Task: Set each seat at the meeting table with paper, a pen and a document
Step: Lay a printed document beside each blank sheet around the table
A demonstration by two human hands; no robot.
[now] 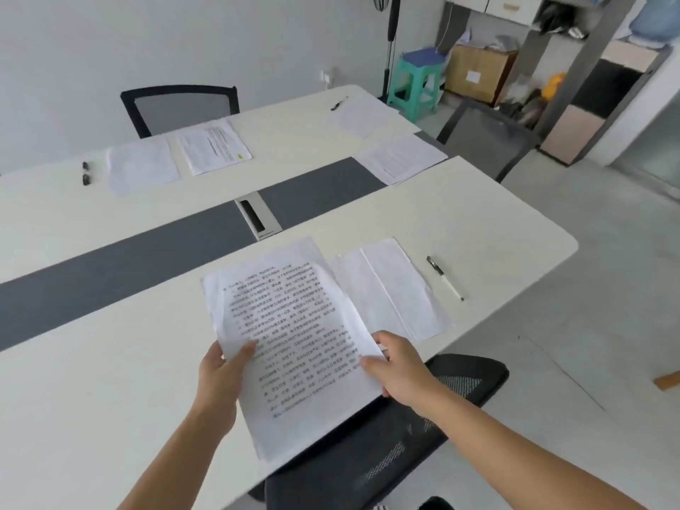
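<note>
Hands (220, 377) (399, 369) grip printed document (294, 340) beside blank paper (393, 288), pen (445, 278).

both hands, left hand (220, 377) and right hand (399, 366), grip a printed document (290, 336) over the table (478, 215) edge, blank paper (390, 288) and pen (444, 277) just beside it

A cream bench (478, 215) with a dark grey centre strip (147, 259) stands by a pale wall (110, 38), black mesh chairs (180, 104) around it, a green stool (415, 82) and cardboard box (478, 71) beyond.
</note>
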